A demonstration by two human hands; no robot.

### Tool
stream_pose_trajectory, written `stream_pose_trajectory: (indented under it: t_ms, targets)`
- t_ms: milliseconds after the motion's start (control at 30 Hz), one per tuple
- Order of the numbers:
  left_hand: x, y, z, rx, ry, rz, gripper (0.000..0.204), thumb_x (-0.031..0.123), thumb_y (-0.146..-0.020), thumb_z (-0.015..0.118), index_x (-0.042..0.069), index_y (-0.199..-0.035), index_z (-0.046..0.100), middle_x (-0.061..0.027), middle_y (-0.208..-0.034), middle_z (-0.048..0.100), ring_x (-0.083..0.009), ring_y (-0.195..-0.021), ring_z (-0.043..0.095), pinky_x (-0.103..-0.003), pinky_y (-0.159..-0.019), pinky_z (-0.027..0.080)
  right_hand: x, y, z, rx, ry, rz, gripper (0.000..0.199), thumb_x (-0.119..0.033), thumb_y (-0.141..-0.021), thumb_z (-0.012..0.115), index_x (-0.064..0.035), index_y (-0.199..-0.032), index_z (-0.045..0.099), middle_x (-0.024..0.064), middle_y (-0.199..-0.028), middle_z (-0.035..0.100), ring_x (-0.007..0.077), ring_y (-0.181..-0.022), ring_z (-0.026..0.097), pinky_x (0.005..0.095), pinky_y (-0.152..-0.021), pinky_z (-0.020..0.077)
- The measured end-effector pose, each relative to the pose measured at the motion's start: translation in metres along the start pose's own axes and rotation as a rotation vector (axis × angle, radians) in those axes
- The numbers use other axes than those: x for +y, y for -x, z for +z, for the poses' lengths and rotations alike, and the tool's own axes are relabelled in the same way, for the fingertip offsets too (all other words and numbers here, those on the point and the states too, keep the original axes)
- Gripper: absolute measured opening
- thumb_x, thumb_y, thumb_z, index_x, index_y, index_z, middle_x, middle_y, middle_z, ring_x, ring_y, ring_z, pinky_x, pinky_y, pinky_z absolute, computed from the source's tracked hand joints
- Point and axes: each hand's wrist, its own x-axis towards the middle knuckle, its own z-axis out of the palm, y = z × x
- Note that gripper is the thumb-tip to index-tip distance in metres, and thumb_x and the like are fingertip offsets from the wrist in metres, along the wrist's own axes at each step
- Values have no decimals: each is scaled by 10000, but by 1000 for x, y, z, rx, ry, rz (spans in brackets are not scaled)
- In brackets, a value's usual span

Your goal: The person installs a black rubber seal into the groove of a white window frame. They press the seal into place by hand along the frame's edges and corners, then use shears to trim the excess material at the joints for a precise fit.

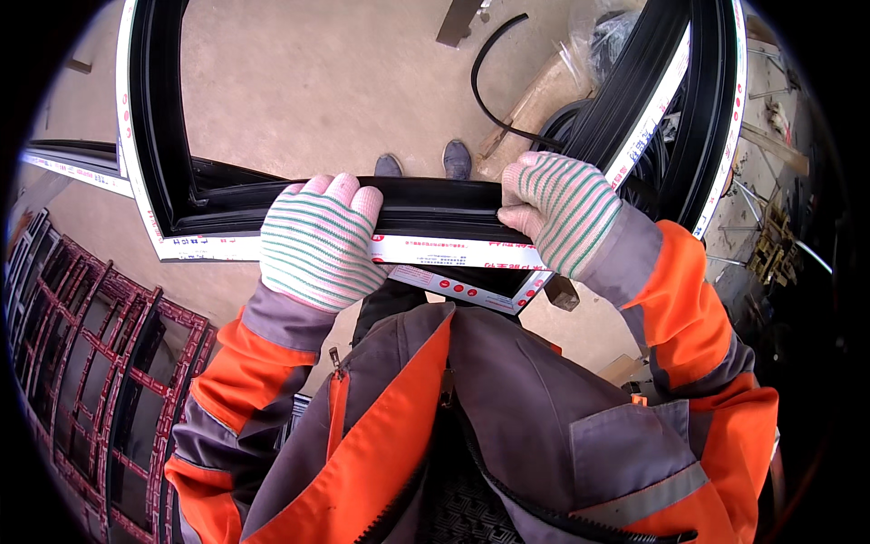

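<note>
window frame rail, black with white film, clamped by left hand and right hand.

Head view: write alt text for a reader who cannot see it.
Two gloved hands, left hand and right hand, grip the near rail of a black window frame with white protective tape, held above a concrete floor. Orange-and-grey jacket sleeves fill the foreground; dark red frames are stacked at left.

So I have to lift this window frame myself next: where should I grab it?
Probably the near bottom rail of the window frame, from above, hands spread apart. It runs level across the body, and the left hand and right hand already wrap it that way.
</note>
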Motion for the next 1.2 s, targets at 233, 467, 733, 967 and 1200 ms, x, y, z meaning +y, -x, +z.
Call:
stream_pose_trajectory:
  t_ms: [233, 467, 733, 967, 1200]
  targets:
    - [10, -3, 2, -45, 37, -21, 610, 320, -571, 922, 78, -1084, 700, -92, -942, 659, -306, -892, 677, -430, -806, 539, -7, -5, -6, -65, -25, 51, 183, -117, -851, 774, -31, -823, 615, 155, -804, 604, 360, -801, 638, 450, -741, 516]
    - [22, -11, 2, -50, 47, -20, 612, 306, -560, 920, 75, -1081, 698, -82, -962, 657, -305, -920, 674, -432, -827, 541, -6, -4, -6, -53, -18, 34, 163, -114, -860, 766, -30, -837, 629, 155, -799, 607, 360, -803, 638, 451, -739, 516]
    - [19, -10, 10, -27, 76, 10, 443, 280, -662, 850, 65, -1018, 698, -89, -885, 637, -291, -845, 669, -416, -751, 529, -6, -4, -12, -164, -12, 111, 199, -204, -890, 746, -32, -882, 645, 174, -887, 642, 381, -890, 650, 471, -823, 512]
    - [20, -8, 8, 20, 59, 24, 380, 288, -692, 797, 62, -978, 688, -90, -873, 634, -278, -838, 676, -418, -765, 532, -6, -3, -11, -108, -41, 58, 155, -129, -841, 764, -28, -833, 646, 162, -823, 618, 369, -843, 630, 450, -779, 508]
    - [40, -16, 16, -9, 80, 40, 387, 279, -771, 725, 42, -1072, 674, -95, -935, 634, -264, -895, 661, -412, -786, 517, -8, -3, -9, -63, -41, 58, 131, -50, -808, 773, -21, -808, 645, 142, -812, 603, 336, -804, 616, 424, -743, 502]
